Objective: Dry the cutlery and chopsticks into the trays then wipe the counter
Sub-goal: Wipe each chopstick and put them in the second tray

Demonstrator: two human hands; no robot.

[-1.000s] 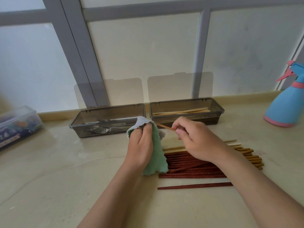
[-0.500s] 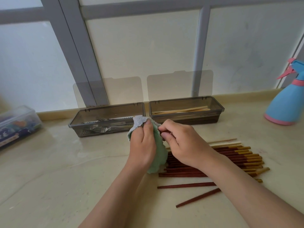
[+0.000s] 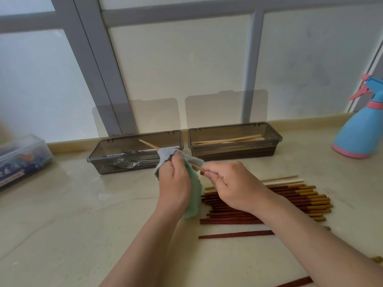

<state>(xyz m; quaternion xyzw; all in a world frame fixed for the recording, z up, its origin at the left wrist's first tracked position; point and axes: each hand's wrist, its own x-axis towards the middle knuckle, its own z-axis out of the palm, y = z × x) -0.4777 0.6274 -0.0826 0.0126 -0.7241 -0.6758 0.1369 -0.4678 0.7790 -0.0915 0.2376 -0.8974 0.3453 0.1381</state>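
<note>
Head view, looking forward and down, close over counter [image 3: 62, 224]

Soft, bright daylight through frosted panes [image 3: 186, 59] — faint shadows, wide-angle curve at edges, slight blur

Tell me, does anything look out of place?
Nothing looks spilled or damaged. One dark red chopstick lies alone on the counter, apart from the chopstick pile and nearer the person; a second stray chopstick shows at the bottom edge.

Just in front of the left tray [image 3: 107, 150] holding forks, the left hand [image 3: 175, 183] grips a green cloth [image 3: 193, 189] wrapped round a pale chopstick [image 3: 148, 144], whose near end the right hand [image 3: 232, 185] pinches.
</note>
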